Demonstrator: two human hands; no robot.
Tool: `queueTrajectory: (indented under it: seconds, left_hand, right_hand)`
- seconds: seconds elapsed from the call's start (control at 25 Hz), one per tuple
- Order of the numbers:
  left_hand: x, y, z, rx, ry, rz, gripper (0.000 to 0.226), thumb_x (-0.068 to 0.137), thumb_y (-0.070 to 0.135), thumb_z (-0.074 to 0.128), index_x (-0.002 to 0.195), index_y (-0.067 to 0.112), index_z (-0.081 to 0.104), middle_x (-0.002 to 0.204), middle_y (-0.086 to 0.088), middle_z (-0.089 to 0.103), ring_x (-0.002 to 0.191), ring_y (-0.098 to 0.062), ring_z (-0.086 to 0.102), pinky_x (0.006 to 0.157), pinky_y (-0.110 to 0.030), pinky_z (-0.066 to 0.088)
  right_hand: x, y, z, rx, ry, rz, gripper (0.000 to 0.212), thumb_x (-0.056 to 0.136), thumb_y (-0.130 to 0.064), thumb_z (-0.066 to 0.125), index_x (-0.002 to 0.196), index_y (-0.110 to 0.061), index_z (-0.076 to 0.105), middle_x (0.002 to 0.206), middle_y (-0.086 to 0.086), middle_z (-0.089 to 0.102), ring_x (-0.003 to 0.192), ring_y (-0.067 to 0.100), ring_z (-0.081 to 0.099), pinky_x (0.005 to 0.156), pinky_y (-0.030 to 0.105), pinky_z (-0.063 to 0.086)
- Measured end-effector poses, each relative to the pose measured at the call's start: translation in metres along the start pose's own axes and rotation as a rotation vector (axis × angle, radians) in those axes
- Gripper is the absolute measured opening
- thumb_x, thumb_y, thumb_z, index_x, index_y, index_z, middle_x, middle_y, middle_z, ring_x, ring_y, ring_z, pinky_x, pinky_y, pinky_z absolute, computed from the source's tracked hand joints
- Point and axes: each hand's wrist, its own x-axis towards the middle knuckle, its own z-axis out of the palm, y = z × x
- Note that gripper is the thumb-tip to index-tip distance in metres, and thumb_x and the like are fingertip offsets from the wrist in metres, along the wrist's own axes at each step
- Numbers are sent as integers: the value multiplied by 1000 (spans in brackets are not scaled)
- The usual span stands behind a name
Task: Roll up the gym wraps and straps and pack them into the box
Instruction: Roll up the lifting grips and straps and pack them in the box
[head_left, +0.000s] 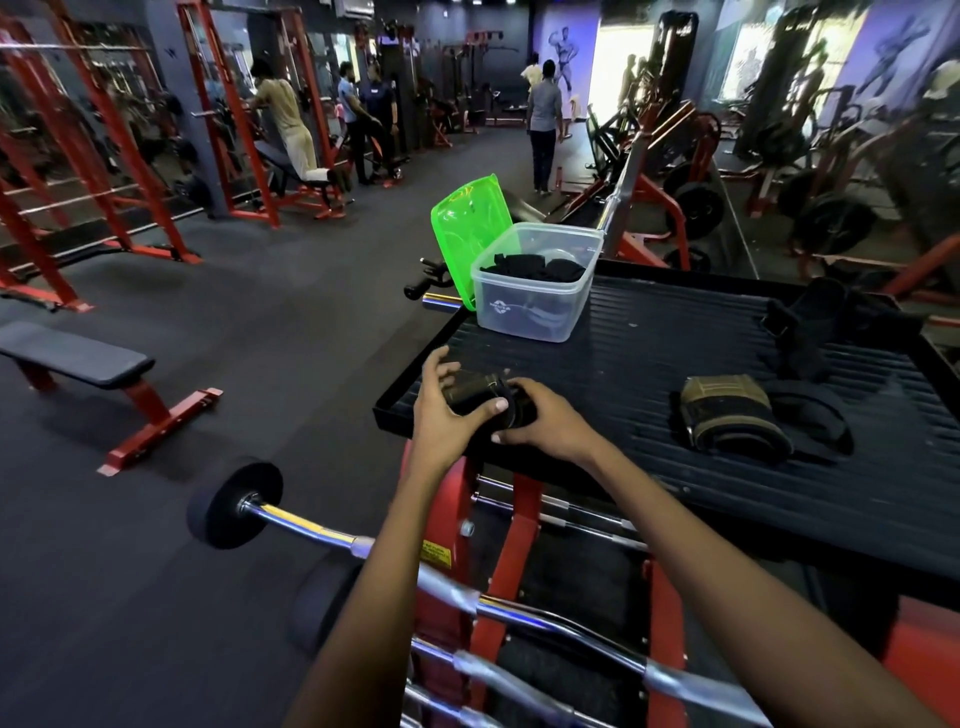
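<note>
A dark rolled wrap (475, 392) lies at the near left corner of the black ribbed platform (649, 364). My left hand (447, 410) holds it from the left with the thumb across its front. My right hand (540, 418) grips its right end, fingers curled over it. Behind them stands the clear plastic box (535, 312) with black wraps (535, 267) inside; its green lid (470, 234) leans against the box's left side. An olive wrap (727, 410) lies on black straps (810, 421) to the right. More black straps (826, 322) sit at the far right.
Chrome barbells (519, 613) lie on a red rack below the platform, one with a black plate (234, 501). A flat bench (78, 358) stands at the left. Red racks and several people are across the dark gym floor.
</note>
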Motion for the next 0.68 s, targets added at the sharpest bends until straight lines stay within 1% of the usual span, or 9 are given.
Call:
queueTrajectory:
  seconds: [0.08, 0.16, 0.28, 0.36, 0.44, 0.52, 0.6, 0.64, 0.68]
  left_hand:
    - [-3, 4, -4, 26, -26, -3, 85, 60, 25, 87, 132, 20, 42, 119, -1, 58, 107, -11, 57, 100, -27, 44]
    - [-7, 6, -7, 41, -39, -12, 77, 63, 24, 86, 129, 19, 47, 117, 1, 60, 106, -9, 57, 100, -26, 44]
    - [-11, 12, -6, 49, 21, -20, 70, 69, 35, 80, 129, 21, 47, 123, 1, 56, 112, -11, 54, 99, -25, 42]
    - [-14, 19, -2, 90, 63, 40, 57, 79, 42, 69, 127, 21, 47, 128, 1, 53, 118, -14, 50, 103, -32, 41]
    - [-13, 31, 5, 158, 73, 153, 42, 87, 34, 61, 124, 17, 51, 126, -1, 53, 119, -18, 49, 106, -39, 38]
    - [-11, 45, 16, 288, 91, 247, 31, 87, 23, 59, 116, 14, 55, 120, -1, 57, 117, -19, 50, 113, -44, 27]
    - [-9, 57, 29, 379, 140, 254, 26, 86, 18, 59, 111, 15, 58, 117, 0, 60, 115, -18, 52, 118, -42, 16]
    - [-8, 64, 38, 360, 149, 251, 25, 85, 17, 59, 110, 14, 60, 115, -1, 61, 114, -18, 54, 117, -40, 19]
    - [-7, 72, 47, 300, 129, 257, 25, 85, 15, 60, 109, 12, 61, 114, -2, 63, 112, -19, 55, 113, -36, 27]
  right_hand:
    - [-2, 0, 0, 15, -55, -6, 65, 72, -8, 77, 130, -14, 50, 119, -2, 56, 111, 12, 52, 95, 23, 39]
    - [-3, 1, 1, 52, -95, -5, 65, 73, -6, 68, 133, -21, 48, 127, -1, 57, 116, 14, 53, 100, 28, 41]
    - [-6, 4, 4, 100, -91, 11, 73, 65, -13, 60, 136, -24, 46, 128, 0, 58, 115, 14, 54, 100, 32, 44]
    - [-10, 1, 5, 128, -82, 23, 75, 65, -13, 60, 138, -21, 44, 129, 1, 58, 116, 14, 54, 101, 32, 44]
    - [-13, -3, 1, 140, -51, 21, 66, 69, -10, 62, 134, -15, 49, 124, -1, 60, 112, 12, 56, 99, 28, 44]
    - [-17, -4, -6, 143, 4, -5, 51, 76, -2, 61, 126, -11, 54, 116, -4, 59, 106, 10, 56, 93, 23, 42]
    - [-24, -3, -17, 143, 107, 14, 49, 83, -4, 61, 131, -10, 50, 118, -2, 53, 108, 11, 53, 93, 22, 40]
    - [-28, -1, -24, 147, 163, 29, 50, 85, -7, 62, 133, -10, 49, 123, 0, 52, 112, 14, 52, 94, 24, 41]
    - [-30, 5, -32, 148, 213, 51, 49, 85, -9, 62, 133, -11, 49, 127, 2, 51, 114, 17, 53, 94, 25, 42]
